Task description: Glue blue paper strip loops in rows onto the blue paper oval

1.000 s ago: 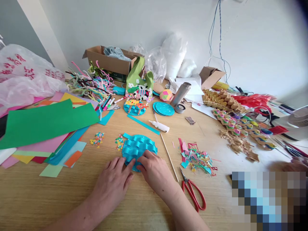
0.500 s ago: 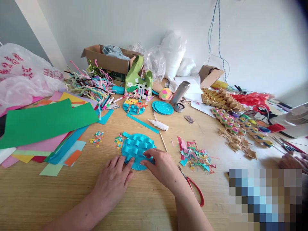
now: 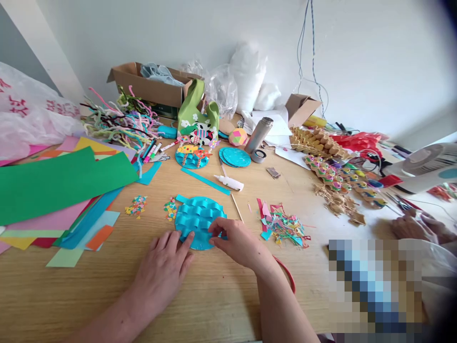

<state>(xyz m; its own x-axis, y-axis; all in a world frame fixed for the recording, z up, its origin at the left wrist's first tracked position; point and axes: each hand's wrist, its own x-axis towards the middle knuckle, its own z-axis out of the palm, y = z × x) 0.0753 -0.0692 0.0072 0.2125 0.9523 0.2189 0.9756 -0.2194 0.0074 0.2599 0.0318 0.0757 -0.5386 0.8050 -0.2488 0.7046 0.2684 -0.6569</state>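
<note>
A round blue paper disc (image 3: 195, 208) lies on the table before me, with rows of curled blue paper strips raised like waves across it. My left hand (image 3: 162, 267) rests flat, its fingers stretched out and the index fingertip on the disc's lower left. At the lower right of the disc, my right hand (image 3: 239, 243) has thumb and index finger closed on a blue paper strip (image 3: 223, 233), mostly hidden by the fingers. Under my right forearm, red-handled scissors (image 3: 288, 274) are partly covered. A thin wooden stick (image 3: 237, 208) lies just beyond the right hand.
Coloured paper sheets (image 3: 64, 186) are stacked at left. Paper scraps (image 3: 285, 226) lie at right, a white glue bottle (image 3: 230, 183) and long blue strip (image 3: 205, 181) beyond the disc. A metal flask (image 3: 260, 136) stands behind. Another person's hands (image 3: 414, 226) are at far right.
The view has swung a little to the right, bringing a white fan and more of the other person's hands into sight. My hands keep nearly the same places on the disc.
</note>
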